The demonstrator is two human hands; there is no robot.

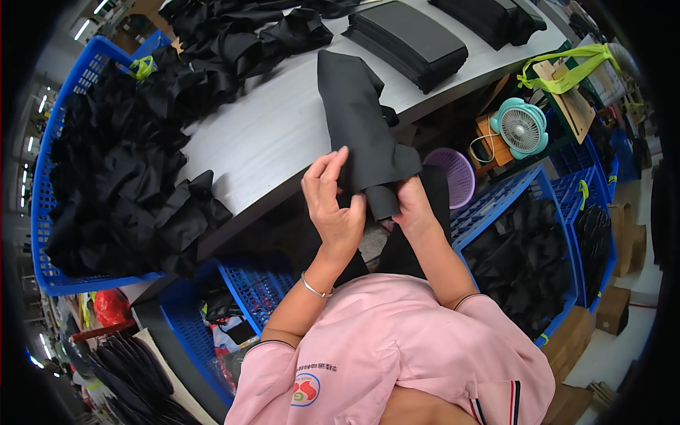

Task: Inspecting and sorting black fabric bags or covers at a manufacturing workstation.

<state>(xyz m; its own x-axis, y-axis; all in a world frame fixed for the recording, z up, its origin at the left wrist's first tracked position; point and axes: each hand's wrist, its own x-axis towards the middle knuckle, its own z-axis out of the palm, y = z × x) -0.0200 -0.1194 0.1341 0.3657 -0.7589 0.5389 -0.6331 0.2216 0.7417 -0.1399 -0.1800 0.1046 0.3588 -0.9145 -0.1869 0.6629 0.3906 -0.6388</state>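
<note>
Here both hands' fingers (333, 177) grip a black fabric piece (361, 127); blue crates (42, 212) hold black fabric.

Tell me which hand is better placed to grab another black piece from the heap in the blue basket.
Probably the left hand: the blue basket and its heap lie on that side. The right hand grips the black fabric piece farther away.
</note>
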